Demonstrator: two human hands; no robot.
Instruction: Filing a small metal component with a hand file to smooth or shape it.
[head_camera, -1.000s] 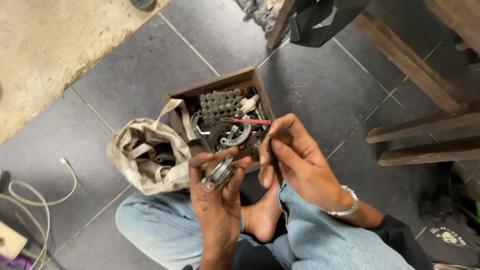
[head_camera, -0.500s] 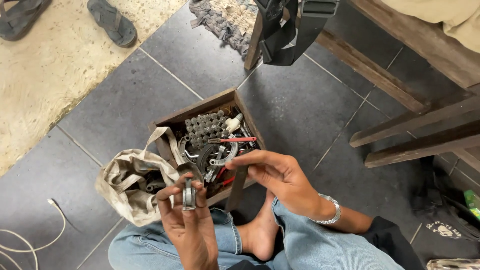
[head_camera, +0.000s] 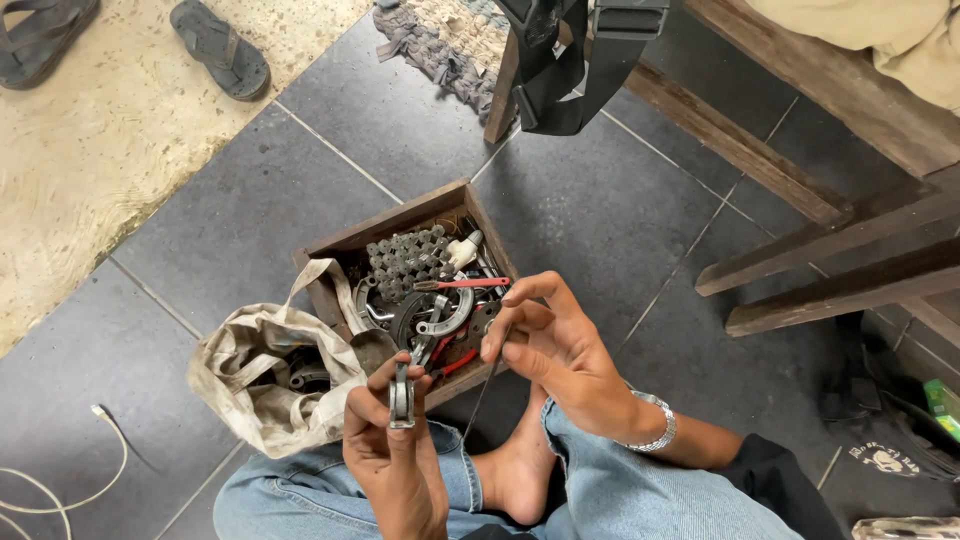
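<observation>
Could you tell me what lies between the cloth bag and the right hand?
In the head view, the wooden box of metal parts sits between the cloth bag and the right hand.

Left hand (head_camera: 392, 462) pinches a metal part (head_camera: 402, 397) beside the wooden box (head_camera: 400, 222)

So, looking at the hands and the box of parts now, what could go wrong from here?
1. The left hand pinches the small metal part only at the fingertips, above the lap; it could slip and drop onto the bare foot.
2. The right hand hovers at the wooden box crowded with loose metal pieces; fingers might get scratched.
</observation>
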